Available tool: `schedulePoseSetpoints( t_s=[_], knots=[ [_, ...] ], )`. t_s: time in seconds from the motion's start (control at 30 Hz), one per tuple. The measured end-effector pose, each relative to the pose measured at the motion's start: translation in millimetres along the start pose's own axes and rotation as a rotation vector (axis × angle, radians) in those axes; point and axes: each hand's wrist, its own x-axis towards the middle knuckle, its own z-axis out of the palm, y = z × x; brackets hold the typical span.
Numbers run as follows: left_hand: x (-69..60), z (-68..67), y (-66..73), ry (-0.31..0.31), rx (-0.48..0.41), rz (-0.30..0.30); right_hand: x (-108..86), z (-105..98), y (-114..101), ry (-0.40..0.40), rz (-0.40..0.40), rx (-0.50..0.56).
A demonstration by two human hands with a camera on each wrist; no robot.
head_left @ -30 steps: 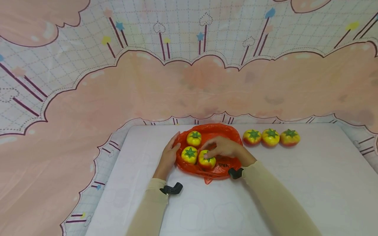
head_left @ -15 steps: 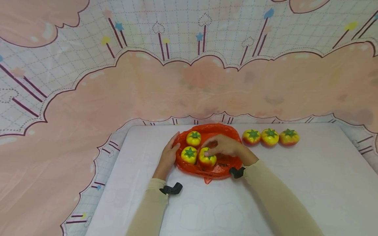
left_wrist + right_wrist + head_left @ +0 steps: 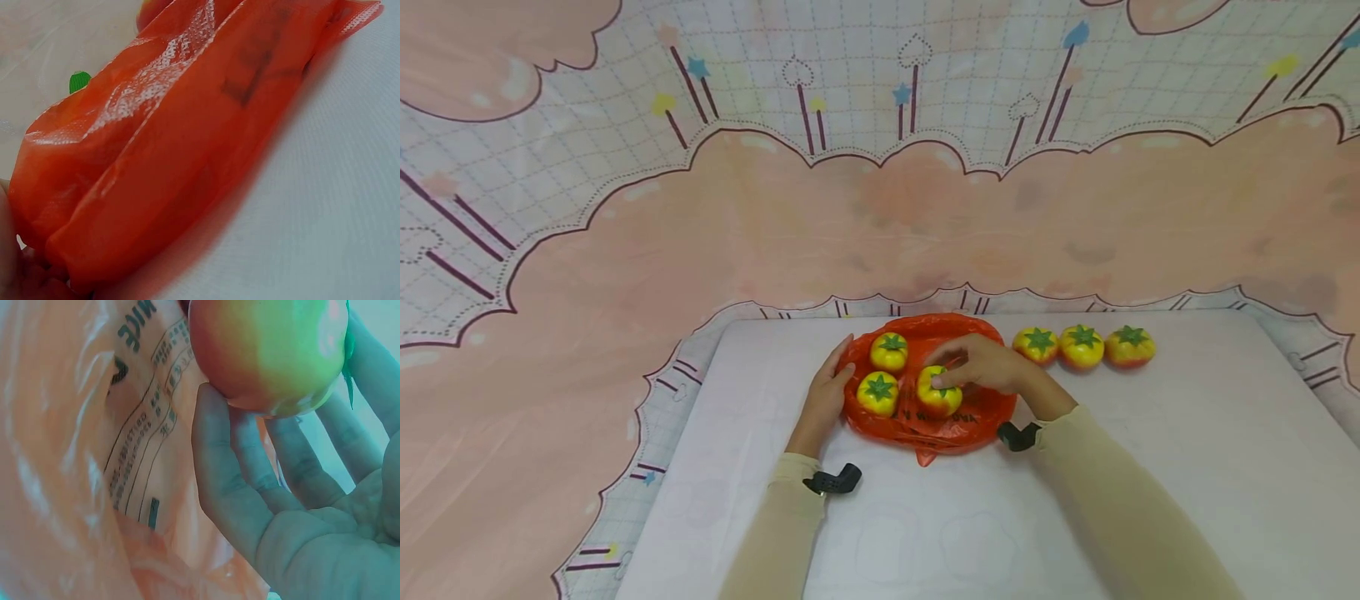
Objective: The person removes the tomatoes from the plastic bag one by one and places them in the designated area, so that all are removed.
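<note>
The right hand point(image 3: 985, 367) clasps a yellow fruit point(image 3: 943, 401) between thumb and fingers, near the centre of a red bag point(image 3: 988, 408); whether the fruit touches the bag beneath cannot be told. The left hand point(image 3: 829, 387) pinches the bag's rim at nine o'clock. From the bag's centre, one more fruit point(image 3: 889, 352) sits inside at ten o'clock, another point(image 3: 877, 393) between eight and nine. Outside, a row of three fruits point(image 3: 1082, 348) lies between two and three.

The right wrist view adds fingers below the held fruit's reddish side and black print on the plastic; the left wrist view gives the bag's outer wall, a green tip point(image 3: 79, 82) peeping over it.

Beneath is a white table point(image 3: 925, 533); at twelve stands a peach-and-white backdrop point(image 3: 865, 225) with clouds and stars.

The bag is thin, shiny, crinkled; the fruits are smooth, squat, glossy, with star-shaped green crowns.
</note>
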Motion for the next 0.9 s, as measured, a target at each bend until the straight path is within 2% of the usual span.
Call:
schedulePoseSetpoints(
  t_s=[0.57, 0.9],
  knots=[
    [-0.5, 0.0, -0.5, 0.003, 0.013, -0.02, -15.9, -9, 5, 0.04, 0.029, -0.029],
    [0.4, 0.3, 0.0, 0.0, 0.014, -0.02, -21.0, -14, 11, 0.049, 0.02, -0.011]
  ],
)
